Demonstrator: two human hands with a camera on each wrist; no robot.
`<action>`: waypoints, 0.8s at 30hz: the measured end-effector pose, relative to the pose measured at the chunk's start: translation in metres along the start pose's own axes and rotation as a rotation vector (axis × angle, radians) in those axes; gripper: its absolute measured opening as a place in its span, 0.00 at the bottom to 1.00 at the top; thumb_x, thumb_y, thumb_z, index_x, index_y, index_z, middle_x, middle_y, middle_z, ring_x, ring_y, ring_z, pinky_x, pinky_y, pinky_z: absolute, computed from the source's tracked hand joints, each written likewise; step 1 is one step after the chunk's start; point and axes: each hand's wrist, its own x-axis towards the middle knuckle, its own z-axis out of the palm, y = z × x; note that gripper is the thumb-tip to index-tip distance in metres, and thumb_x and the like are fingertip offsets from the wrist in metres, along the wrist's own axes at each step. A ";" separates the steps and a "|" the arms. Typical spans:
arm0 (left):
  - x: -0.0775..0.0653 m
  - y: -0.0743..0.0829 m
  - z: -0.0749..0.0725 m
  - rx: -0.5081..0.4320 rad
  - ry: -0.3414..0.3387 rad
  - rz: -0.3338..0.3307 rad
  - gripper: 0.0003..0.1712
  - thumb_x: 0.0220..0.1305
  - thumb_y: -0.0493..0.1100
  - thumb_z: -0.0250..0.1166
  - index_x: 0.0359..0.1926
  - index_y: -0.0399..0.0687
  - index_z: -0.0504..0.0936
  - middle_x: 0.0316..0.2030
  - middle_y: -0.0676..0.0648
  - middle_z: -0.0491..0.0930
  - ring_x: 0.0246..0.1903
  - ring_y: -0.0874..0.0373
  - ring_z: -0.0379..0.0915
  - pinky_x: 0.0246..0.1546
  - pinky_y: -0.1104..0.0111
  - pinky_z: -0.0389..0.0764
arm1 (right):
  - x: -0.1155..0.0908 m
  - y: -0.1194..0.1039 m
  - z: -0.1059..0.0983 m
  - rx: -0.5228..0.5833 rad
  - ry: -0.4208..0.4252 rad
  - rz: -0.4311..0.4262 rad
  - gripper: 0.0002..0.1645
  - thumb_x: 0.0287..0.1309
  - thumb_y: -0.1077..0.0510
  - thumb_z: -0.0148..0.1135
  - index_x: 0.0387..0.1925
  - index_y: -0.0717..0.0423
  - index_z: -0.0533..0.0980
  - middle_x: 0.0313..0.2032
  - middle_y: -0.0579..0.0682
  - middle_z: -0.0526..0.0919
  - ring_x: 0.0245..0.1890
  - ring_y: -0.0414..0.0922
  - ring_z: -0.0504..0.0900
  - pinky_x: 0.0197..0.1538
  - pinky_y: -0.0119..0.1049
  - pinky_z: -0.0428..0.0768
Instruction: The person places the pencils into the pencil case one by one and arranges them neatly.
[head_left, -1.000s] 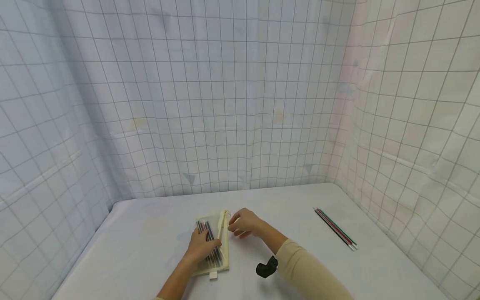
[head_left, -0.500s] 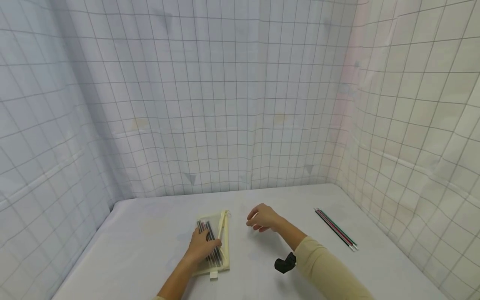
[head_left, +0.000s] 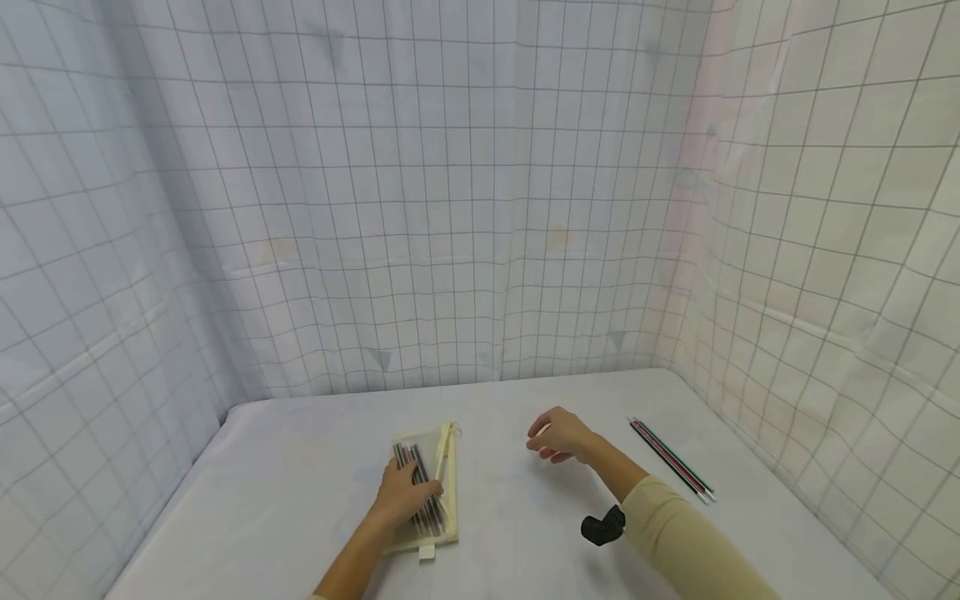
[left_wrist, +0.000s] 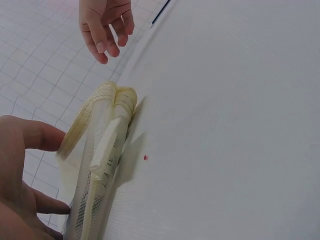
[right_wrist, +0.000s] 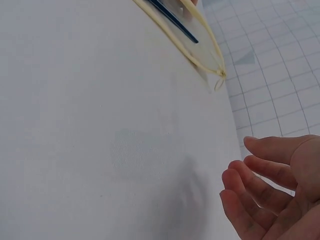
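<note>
A see-through mesh pencil case (head_left: 452, 518) with cream edging lies on the table, several dark pencils (head_left: 434, 512) showing inside. My left hand (head_left: 401, 493) holds the case, thumb toward its right side and fingers toward its left. The left wrist view shows the thumb against the cream zip edge (left_wrist: 77, 127), which stands apart from the other edge, so the mouth gapes. Over the table to the right of the case, my right hand (head_left: 562, 435) hangs with loosely bent fingers and nothing in them. In the right wrist view, a dark blue pencil (right_wrist: 175, 22) shows within the case.
Several pencils (head_left: 672, 460), green, red and black with white ends, lie side by side at the table's right. A white tag (head_left: 427, 552) sticks out from the case's near end. Grid-patterned white curtains (head_left: 450, 208) enclose the table at the back and sides.
My right hand has moved away from the case's right edge, rightward toward the loose pencils. The left hand and the case have stayed in place.
</note>
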 end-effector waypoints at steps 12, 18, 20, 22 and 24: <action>-0.002 -0.002 -0.001 -0.018 -0.001 0.016 0.49 0.58 0.47 0.68 0.71 0.19 0.61 0.74 0.17 0.40 0.72 0.19 0.40 0.69 0.32 0.51 | -0.003 0.024 -0.016 -0.015 0.031 0.033 0.16 0.60 0.61 0.74 0.48 0.61 0.84 0.35 0.51 0.85 0.30 0.46 0.85 0.35 0.39 0.85; -0.001 -0.002 -0.001 -0.031 -0.007 0.015 0.49 0.58 0.47 0.67 0.72 0.19 0.60 0.74 0.17 0.40 0.72 0.18 0.39 0.69 0.31 0.49 | -0.009 0.037 -0.026 -0.011 0.038 0.042 0.16 0.59 0.61 0.74 0.48 0.61 0.83 0.35 0.51 0.85 0.31 0.47 0.84 0.35 0.40 0.86; 0.000 -0.002 -0.001 -0.034 -0.008 0.013 0.49 0.58 0.47 0.67 0.72 0.19 0.60 0.74 0.17 0.40 0.72 0.18 0.39 0.69 0.31 0.49 | -0.011 0.041 -0.031 -0.012 0.047 0.044 0.16 0.59 0.61 0.74 0.49 0.61 0.83 0.36 0.51 0.85 0.32 0.48 0.84 0.35 0.40 0.85; 0.000 -0.002 -0.001 -0.034 -0.007 0.015 0.49 0.58 0.47 0.67 0.72 0.19 0.60 0.74 0.17 0.40 0.72 0.18 0.39 0.69 0.31 0.49 | -0.013 0.045 -0.037 -0.013 0.055 0.042 0.17 0.59 0.61 0.74 0.50 0.62 0.83 0.36 0.52 0.85 0.32 0.48 0.84 0.35 0.40 0.85; 0.000 -0.002 -0.001 -0.030 -0.004 0.017 0.49 0.58 0.47 0.67 0.71 0.19 0.60 0.74 0.17 0.40 0.72 0.18 0.39 0.69 0.31 0.49 | -0.014 0.049 -0.044 -0.015 0.061 0.038 0.18 0.59 0.62 0.73 0.51 0.63 0.82 0.36 0.51 0.85 0.32 0.48 0.84 0.35 0.40 0.85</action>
